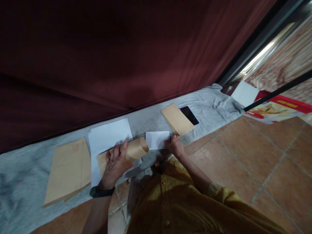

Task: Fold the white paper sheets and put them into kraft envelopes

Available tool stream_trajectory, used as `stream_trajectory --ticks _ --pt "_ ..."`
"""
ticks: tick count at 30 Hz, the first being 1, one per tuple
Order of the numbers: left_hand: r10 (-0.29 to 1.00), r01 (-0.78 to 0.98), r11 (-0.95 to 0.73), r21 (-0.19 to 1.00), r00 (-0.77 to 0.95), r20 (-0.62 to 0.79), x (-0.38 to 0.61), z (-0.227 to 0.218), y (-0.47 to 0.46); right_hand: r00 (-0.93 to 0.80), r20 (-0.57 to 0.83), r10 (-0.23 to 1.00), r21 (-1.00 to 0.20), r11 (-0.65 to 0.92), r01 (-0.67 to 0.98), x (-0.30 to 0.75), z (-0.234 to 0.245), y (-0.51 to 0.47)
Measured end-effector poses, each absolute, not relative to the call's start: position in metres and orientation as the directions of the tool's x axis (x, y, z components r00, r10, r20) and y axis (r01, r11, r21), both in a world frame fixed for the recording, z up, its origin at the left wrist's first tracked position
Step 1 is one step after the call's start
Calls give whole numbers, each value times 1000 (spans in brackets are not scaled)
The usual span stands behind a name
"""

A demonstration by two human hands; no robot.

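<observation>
My left hand [115,162] lies over a brown paper envelope [136,149], its thumb and fingers gripping the envelope's sides. The envelope's mouth bulges open toward the right. Under it is a pile of white paper sheets [109,133]. A folded white paper [157,140] lies flat just right of the envelope's mouth. My right hand [176,146] has its curled fingers at the right edge of this folded paper, with the thumb over it. Those fingers are also close to the lower corner of a small stack of brown envelopes [177,119].
A larger pile of brown envelopes [69,167] lies at the left. A phone [189,115] rests beside the small stack. All lie on a narrow bench covered in grey cloth [214,104], against a dark red curtain [146,48]. A red printed box [278,107] sits on the tiled floor [263,156] at right.
</observation>
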State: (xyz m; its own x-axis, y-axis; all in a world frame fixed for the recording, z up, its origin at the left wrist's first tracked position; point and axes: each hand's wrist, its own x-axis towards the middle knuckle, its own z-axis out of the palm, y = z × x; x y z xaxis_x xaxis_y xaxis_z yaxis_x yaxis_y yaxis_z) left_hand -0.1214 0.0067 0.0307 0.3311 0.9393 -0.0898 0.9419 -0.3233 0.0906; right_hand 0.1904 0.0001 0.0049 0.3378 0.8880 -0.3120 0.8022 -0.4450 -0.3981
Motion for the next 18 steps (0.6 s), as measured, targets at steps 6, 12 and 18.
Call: stream_trajectory --ticks 6,12,18 --pt "935 936 -334 112 344 -85 -122 25 7 336 -265 904 -545 -428 721 187 -1 0" --pt "934 934 -335 122 346 -86 -125 23 8 316 -248 916 -723 -392 568 189 -8 0" --pt "933 935 -325 143 342 -115 -127 27 9 282 -197 939 -820 -315 477 197 -13 -5"
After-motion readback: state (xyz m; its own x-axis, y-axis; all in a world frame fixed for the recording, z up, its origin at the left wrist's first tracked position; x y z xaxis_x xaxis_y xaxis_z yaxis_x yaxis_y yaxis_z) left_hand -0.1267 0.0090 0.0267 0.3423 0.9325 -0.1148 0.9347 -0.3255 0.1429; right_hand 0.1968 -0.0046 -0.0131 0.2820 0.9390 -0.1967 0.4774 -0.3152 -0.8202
